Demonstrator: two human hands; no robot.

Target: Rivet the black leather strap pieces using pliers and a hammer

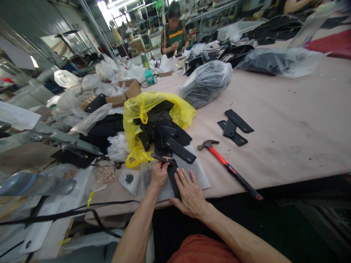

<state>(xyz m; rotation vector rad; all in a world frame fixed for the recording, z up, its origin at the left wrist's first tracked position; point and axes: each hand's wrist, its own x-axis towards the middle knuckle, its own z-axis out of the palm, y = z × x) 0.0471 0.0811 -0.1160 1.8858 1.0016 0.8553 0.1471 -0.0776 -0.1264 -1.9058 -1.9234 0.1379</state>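
My left hand is closed, its thumb and fingers pinched at the near side of a dark metal bar whose exact kind I cannot make out. That bar lies across the far end of a black flat strip. Flat on the strip's right side rests my right hand, fingers outstretched. Beneath both is a pale translucent pad. Beyond my hands, a yellow plastic bag spills several black pieces. To the right lies a claw hammer with a red and black handle.
Several loose black strips lie past the hammer. A small heap of metal fasteners and a white block are on the left. Plastic-wrapped bundles stand farther back. Another person sits across the table.
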